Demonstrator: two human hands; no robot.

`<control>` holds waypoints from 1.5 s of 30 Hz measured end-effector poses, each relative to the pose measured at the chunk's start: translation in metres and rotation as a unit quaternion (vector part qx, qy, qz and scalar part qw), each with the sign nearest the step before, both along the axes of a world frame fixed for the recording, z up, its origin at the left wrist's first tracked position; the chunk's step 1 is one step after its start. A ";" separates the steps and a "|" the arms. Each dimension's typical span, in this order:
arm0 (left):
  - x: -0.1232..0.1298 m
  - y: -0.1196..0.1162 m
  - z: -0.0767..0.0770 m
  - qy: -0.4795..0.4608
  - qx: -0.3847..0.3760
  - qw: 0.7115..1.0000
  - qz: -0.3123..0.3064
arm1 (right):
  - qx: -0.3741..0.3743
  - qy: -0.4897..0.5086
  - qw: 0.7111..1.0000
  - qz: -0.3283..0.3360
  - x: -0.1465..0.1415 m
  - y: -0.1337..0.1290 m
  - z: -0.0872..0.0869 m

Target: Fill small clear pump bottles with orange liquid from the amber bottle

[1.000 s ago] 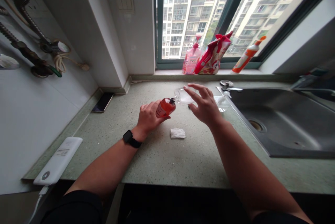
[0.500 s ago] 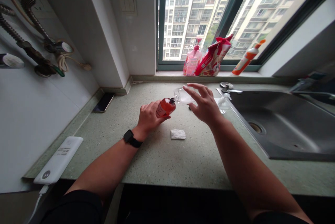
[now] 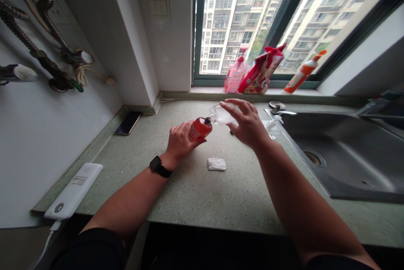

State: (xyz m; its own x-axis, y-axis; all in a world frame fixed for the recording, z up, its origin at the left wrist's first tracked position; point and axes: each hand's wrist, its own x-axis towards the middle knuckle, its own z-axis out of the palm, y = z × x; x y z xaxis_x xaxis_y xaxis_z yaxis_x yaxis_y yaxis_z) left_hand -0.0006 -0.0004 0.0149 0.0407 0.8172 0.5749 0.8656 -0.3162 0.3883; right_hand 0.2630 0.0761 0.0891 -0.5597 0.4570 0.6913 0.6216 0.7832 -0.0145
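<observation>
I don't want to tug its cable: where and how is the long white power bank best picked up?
I'd come from above, fingers and thumb on the two long edges near the middle of the long white power bank. It lies flat and is narrowest across there. The white cable's plug is in its near end, so I'd keep off that.

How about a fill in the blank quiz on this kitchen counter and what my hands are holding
The right hand holds the clear bottle, and the red bottle is in the ____ hand. A black ____ is strapped to one wrist. The sink lies to the ____ of the white tissue. Of the phone and the power bank, the one nearer the window is the ____.

Missing words: left; watch; right; phone.
</observation>
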 end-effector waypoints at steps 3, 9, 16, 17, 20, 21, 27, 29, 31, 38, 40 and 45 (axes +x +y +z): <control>-0.001 0.001 0.000 0.001 0.001 1.000 0.006 | -0.006 -0.001 1.000 0.001 -0.003 0.002 0.002; -0.003 0.002 0.001 0.006 0.002 1.000 0.021 | -0.010 0.001 1.000 0.009 -0.009 0.009 0.003; -0.004 0.003 0.001 0.003 -0.002 0.999 0.033 | -0.016 -0.011 1.000 0.015 -0.013 0.018 0.007; -0.004 0.003 0.001 0.002 -0.002 0.999 0.035 | -0.018 -0.010 1.000 0.018 -0.014 0.019 0.008; -0.004 0.003 0.002 -0.001 -0.005 0.999 0.037 | -0.025 -0.007 0.999 0.022 -0.016 0.020 0.010; -0.004 0.003 0.003 -0.002 -0.006 0.999 0.036 | -0.027 -0.006 0.999 0.023 -0.016 0.021 0.011; -0.003 0.003 0.003 -0.009 -0.013 0.999 0.035 | -0.026 -0.012 0.999 0.031 -0.016 0.024 0.013; -0.002 0.003 0.002 -0.011 -0.016 0.999 0.034 | -0.027 -0.017 0.999 0.032 -0.015 0.024 0.013; -0.001 0.003 0.001 -0.014 -0.017 0.999 0.032 | -0.028 -0.020 0.999 0.031 -0.014 0.025 0.012; 0.002 0.002 0.001 -0.018 -0.019 0.999 0.026 | -0.025 -0.021 0.999 0.038 -0.011 0.022 0.014; 0.002 0.001 0.001 -0.017 -0.018 0.999 0.025 | -0.023 -0.022 0.999 0.040 -0.010 0.021 0.014; 0.003 0.001 0.000 -0.018 -0.016 0.999 0.021 | -0.021 -0.030 0.998 0.045 -0.007 0.022 0.014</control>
State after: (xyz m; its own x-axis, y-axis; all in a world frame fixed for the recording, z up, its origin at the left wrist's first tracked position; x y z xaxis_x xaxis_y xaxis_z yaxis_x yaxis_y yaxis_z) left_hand 0.0022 0.0008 0.0147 -0.0145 0.8361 0.5484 0.8637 -0.2659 0.4282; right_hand 0.2560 0.0981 0.1028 -0.6406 0.4305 0.6359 0.5487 0.8359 -0.0132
